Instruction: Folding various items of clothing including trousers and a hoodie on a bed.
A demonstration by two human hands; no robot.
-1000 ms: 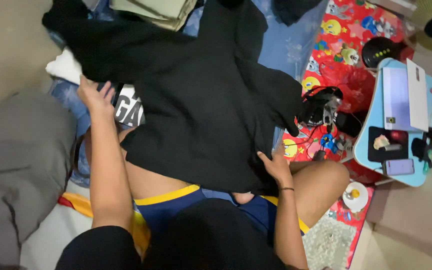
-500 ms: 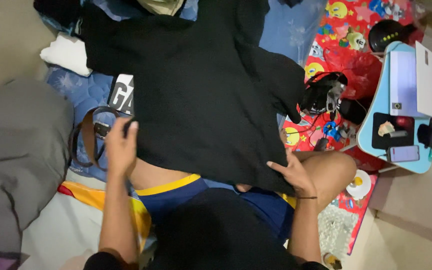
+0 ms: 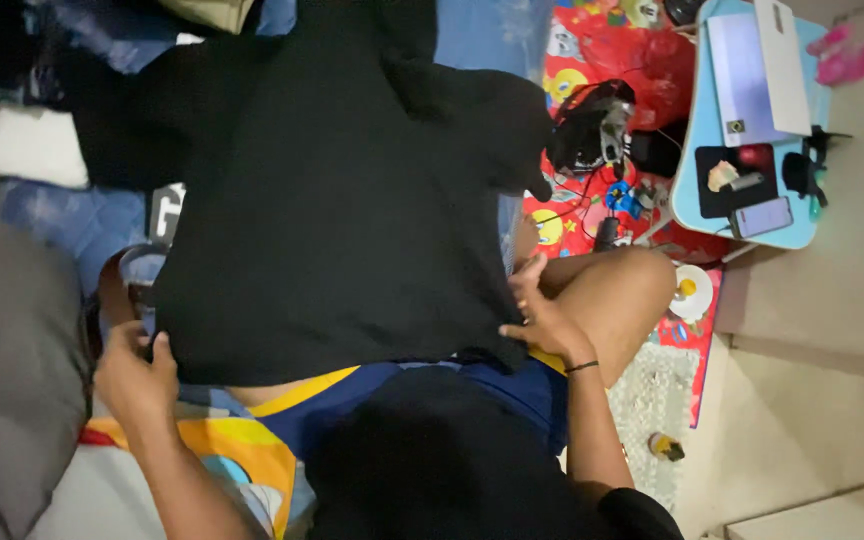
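A large black garment [image 3: 352, 200] lies spread over my lap and the blue bedding. My left hand [image 3: 135, 375] grips its lower left corner, fingers curled around the hem. At the lower right edge of the cloth, beside my bent knee, my right hand [image 3: 542, 315] pinches the hem; it wears a thin dark wrist band. The garment hides most of my thighs and blue shorts with yellow trim [image 3: 352, 395].
A grey cushion [image 3: 2, 370] lies at the left and a white folded cloth [image 3: 27, 145] at the upper left. A brown belt [image 3: 117, 280] peeks out by the garment. At the right stand a light blue lap table [image 3: 692, 195] with a phone [image 3: 764, 216], tangled cables [image 3: 597, 130] and a small white dish [image 3: 690, 292].
My left hand came down from the garment's upper left to its lower left corner and took hold. My right hand stayed at the lower right hem. The view shifted right and down.
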